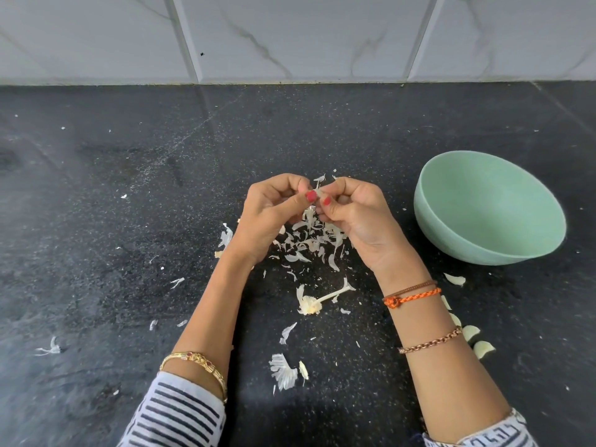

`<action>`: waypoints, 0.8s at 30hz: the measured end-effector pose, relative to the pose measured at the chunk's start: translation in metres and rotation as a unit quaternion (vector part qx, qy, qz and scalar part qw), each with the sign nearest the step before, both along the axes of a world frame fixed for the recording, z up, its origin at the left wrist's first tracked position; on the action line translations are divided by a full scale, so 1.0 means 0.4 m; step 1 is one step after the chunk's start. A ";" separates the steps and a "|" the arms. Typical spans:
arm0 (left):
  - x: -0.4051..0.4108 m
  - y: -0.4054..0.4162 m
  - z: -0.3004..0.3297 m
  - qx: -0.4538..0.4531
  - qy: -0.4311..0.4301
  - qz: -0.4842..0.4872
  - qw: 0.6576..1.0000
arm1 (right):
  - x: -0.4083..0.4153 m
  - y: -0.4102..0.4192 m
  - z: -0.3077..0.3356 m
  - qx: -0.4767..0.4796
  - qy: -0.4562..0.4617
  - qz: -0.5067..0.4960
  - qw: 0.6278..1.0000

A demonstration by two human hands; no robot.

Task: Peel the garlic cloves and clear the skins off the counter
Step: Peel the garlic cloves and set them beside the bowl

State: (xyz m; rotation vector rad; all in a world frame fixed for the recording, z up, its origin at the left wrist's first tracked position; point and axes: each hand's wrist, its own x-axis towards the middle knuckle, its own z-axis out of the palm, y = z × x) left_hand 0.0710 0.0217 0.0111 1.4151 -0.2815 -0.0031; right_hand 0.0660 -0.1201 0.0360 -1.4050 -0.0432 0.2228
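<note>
My left hand point(274, 214) and my right hand point(358, 214) meet above the black counter, both pinching one small garlic clove point(320, 192) between thumbs and fingertips; most of the clove is hidden. A heap of white garlic skins point(311, 238) lies on the counter just below the hands. The bare garlic stem with its root base point(314, 303) lies nearer to me. Several unpeeled cloves point(471, 332) lie by my right forearm, one more clove point(454, 279) below the bowl.
A pale green bowl point(490, 208) stands tilted at the right, nothing visible inside. Loose skin flakes are scattered over the counter point(113, 221), a larger piece point(283, 371) near the front. A marble-tiled wall point(290, 37) closes the back.
</note>
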 end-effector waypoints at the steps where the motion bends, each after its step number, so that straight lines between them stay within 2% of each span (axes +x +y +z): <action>1: 0.000 0.000 0.001 -0.005 0.012 -0.013 1.000 | 0.001 -0.004 0.001 0.002 -0.003 0.011 1.000; 5: -0.001 -0.006 0.003 -0.015 0.033 -0.015 0.999 | -0.002 -0.007 0.002 -0.024 -0.025 0.016 0.999; 11: -0.004 -0.021 -0.001 -0.004 -0.038 0.066 0.997 | -0.004 0.007 0.000 -0.013 -0.049 -0.041 0.998; 15: -0.002 -0.027 -0.006 0.007 -0.066 0.124 0.990 | -0.008 0.020 -0.004 -0.003 -0.034 -0.043 0.998; 24: -0.003 -0.026 -0.009 -0.025 -0.087 0.142 0.986 | -0.008 0.014 -0.002 0.001 -0.036 -0.021 0.999</action>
